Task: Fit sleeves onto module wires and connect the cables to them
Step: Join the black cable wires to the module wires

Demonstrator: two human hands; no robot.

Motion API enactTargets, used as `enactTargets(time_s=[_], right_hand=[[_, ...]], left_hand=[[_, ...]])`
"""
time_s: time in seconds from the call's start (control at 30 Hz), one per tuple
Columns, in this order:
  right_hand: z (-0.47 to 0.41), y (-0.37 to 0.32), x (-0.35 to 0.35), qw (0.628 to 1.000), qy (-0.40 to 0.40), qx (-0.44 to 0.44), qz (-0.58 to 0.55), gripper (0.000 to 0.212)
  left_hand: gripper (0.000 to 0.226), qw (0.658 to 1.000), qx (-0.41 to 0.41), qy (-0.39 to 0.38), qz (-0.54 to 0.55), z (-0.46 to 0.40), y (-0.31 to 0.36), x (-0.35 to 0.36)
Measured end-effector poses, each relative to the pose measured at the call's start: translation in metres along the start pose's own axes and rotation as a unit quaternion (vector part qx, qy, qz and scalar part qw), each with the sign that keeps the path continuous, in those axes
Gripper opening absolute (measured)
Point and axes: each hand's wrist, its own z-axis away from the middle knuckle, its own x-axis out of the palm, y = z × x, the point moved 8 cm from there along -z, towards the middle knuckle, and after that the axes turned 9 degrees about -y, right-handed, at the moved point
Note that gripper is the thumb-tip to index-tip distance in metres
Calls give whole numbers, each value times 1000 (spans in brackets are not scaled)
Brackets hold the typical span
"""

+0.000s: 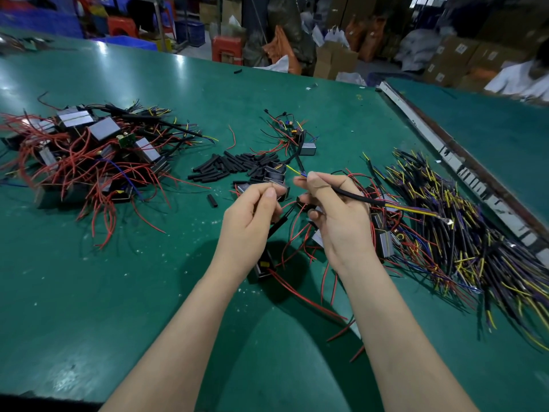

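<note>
Head view: our right hand [332,212] pinches a black cable [356,198], left hand [252,215] pinches module wires [289,205]; loose ends could slip before joining.

single view only, taken from head height, aimed forward and steeply down over green table [89,292]. wide-angle lens used: table edges are bowed, far background is curved and blurred. both forearms are seen entering from bottom edge, left hand [252,215] and right hand [335,215] are framed close, just below centre. piles of wired parts are caught at left and right margins. warehouse clutter is seen along top, well apart. no second view, so no overlap.
</note>
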Motion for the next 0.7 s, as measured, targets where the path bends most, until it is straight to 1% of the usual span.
enactTargets(time_s=[0.13, 0.3, 0.47, 0.7], right_hand=[[2, 6, 5, 1000, -4, 24, -10, 7], [2, 8, 6, 999, 0, 37, -22, 8], [3, 8, 8, 999, -9, 41, -7, 10], [4, 10, 9, 998, -14, 56, -5, 17]], left_hand=[[16, 1000, -6, -19, 0, 1, -1, 5], [15, 999, -10, -7, 32, 0, 0, 1], [15, 999, -13, -16, 36, 0, 1, 1], [15, 999, -8, -6, 41, -1, -1, -2]])
